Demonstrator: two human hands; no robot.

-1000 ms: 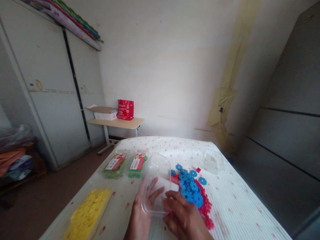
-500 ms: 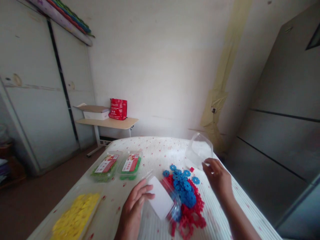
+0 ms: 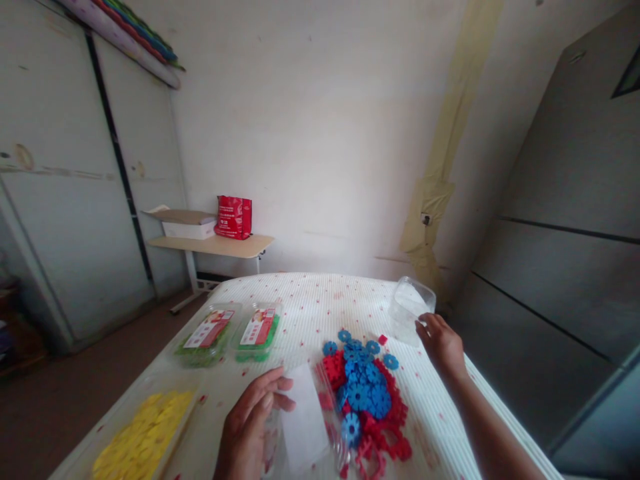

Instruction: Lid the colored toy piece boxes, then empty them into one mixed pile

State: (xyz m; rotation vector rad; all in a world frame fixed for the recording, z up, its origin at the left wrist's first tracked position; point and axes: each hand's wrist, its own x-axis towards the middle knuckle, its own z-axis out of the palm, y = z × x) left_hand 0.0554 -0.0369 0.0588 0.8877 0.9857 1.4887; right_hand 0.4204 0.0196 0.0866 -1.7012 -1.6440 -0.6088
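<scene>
My left hand (image 3: 253,417) is closed on a clear plastic lid (image 3: 305,423) with a white label on it, tilted at the left side of a pile. That pile has blue snowflake-shaped plastic pieces (image 3: 367,390) lying over red ones (image 3: 395,443). On the far right, my right hand (image 3: 443,343) pinches the near edge of a clear plastic tub (image 3: 406,317); I see no pieces in it. A single small red piece (image 3: 383,339) lies between the tub and the pile.
Two clear boxes of green pieces, one box (image 3: 207,333) beside the other box (image 3: 257,332), stand with labelled lids at left. Nearer is a clear container of yellow pieces (image 3: 145,433). A side table (image 3: 215,245) by the wall bears a red bag (image 3: 233,217) and a white box (image 3: 189,229).
My left hand has drawn the lid left and nearer me, uncovering more of the blue pieces. The clear tub has shifted right with my right hand.
</scene>
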